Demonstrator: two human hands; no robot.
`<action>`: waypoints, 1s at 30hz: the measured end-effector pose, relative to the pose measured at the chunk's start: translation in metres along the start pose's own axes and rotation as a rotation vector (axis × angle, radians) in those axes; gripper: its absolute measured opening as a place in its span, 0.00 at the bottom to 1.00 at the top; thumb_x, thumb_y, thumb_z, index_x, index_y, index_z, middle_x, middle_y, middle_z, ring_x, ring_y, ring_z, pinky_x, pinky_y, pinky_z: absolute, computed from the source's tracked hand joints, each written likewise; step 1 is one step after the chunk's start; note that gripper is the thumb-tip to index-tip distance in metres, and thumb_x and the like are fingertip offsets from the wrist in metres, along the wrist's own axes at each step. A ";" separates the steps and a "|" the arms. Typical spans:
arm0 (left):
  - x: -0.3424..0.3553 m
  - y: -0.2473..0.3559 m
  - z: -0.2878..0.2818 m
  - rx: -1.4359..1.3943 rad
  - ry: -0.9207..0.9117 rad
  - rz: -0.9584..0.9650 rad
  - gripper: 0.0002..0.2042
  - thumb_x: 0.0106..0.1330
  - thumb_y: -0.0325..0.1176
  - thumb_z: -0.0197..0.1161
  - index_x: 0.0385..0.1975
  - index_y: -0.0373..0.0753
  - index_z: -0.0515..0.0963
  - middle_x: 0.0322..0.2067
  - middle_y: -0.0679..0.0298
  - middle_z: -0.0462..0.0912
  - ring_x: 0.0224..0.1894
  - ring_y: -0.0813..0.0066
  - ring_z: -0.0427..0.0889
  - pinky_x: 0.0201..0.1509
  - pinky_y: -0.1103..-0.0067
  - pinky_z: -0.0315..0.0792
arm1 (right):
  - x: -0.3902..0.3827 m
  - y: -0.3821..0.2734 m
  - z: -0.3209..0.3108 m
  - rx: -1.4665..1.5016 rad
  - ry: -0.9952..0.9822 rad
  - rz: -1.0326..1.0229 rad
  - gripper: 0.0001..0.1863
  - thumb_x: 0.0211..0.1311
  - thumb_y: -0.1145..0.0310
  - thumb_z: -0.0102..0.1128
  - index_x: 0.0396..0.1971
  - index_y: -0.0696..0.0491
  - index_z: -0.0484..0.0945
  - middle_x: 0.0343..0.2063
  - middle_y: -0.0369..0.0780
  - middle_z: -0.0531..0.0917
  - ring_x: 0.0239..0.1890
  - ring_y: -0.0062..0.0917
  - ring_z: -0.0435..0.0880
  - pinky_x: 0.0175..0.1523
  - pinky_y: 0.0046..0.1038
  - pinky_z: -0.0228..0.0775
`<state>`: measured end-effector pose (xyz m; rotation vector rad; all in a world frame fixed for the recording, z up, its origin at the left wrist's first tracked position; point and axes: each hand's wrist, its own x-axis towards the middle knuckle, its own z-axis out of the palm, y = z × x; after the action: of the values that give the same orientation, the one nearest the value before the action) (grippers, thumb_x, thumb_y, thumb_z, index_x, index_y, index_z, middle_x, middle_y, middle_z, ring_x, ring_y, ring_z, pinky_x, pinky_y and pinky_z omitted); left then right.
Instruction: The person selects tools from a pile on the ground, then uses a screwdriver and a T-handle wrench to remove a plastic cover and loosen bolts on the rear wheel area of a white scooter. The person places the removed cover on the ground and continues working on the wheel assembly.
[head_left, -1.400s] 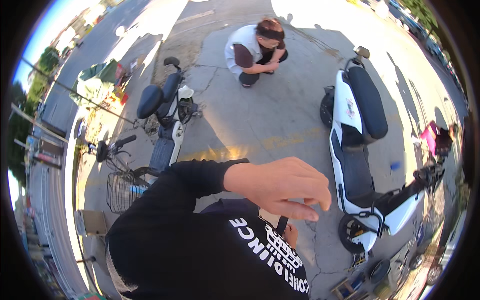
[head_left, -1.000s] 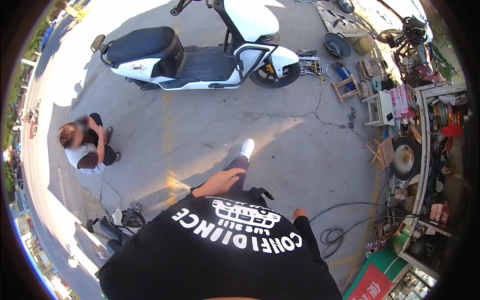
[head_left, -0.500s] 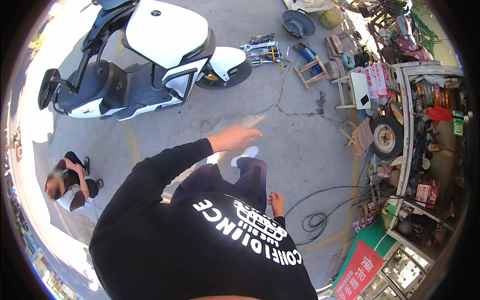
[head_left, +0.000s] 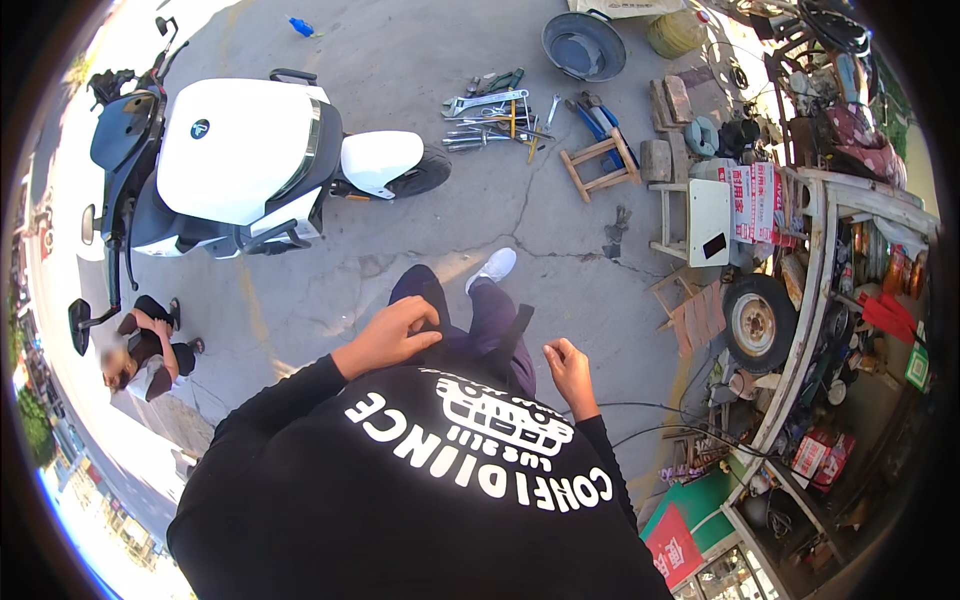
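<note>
My left hand hangs in front of my shirt at waist height. Its fingers are loosely bent, the thumb stands apart from them, and nothing shows in it. To the right, my right hand is raised beside my thigh with its fingers curled in toward the thumb. I can make out no object in that hand. Both hands are clear of the things around them. Below them are my dark purple trousers and one white shoe. A white scooter stands ahead on the left.
Several wrenches and other hand tools lie ahead, near a small wooden stool and a black basin. A wheel and a cluttered cart line the right. A black hose crosses the ground. Someone sits at left.
My left hand has drawn back from its forward reach toward my waist. My right hand has come up. The view has shifted, so the scooter and tools sit farther left.
</note>
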<state>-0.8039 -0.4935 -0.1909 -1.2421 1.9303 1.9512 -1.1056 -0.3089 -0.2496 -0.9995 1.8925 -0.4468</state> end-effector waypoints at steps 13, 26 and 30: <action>0.080 0.125 -0.100 -0.384 -0.282 0.032 0.13 0.64 0.34 0.57 0.42 0.30 0.75 0.38 0.56 0.80 0.39 0.70 0.79 0.44 0.76 0.70 | 0.128 -0.133 -0.176 0.187 -0.745 -0.079 0.06 0.58 0.72 0.59 0.34 0.58 0.75 0.27 0.43 0.78 0.28 0.27 0.78 0.35 0.26 0.69; 0.142 0.192 -0.041 -0.519 0.129 -0.081 0.14 0.66 0.42 0.57 0.29 0.37 0.69 0.22 0.65 0.70 0.28 0.82 0.70 0.35 0.78 0.64 | 0.301 -0.147 -0.241 -0.103 -0.949 -0.581 0.09 0.51 0.74 0.59 0.34 0.56 0.74 0.25 0.42 0.74 0.29 0.35 0.79 0.36 0.29 0.69; 0.174 0.144 -0.025 -0.767 -0.189 -0.009 0.11 0.69 0.33 0.56 0.42 0.31 0.77 0.30 0.67 0.81 0.35 0.81 0.78 0.42 0.81 0.71 | 0.365 -0.141 -0.253 0.008 -1.601 0.201 0.12 0.61 0.69 0.59 0.42 0.59 0.77 0.31 0.39 0.82 0.34 0.22 0.83 0.40 0.21 0.72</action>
<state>-0.9939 -0.6180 -0.1826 -1.1133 1.0943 2.8011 -1.3480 -0.7065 -0.2323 -0.7072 0.4954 0.4237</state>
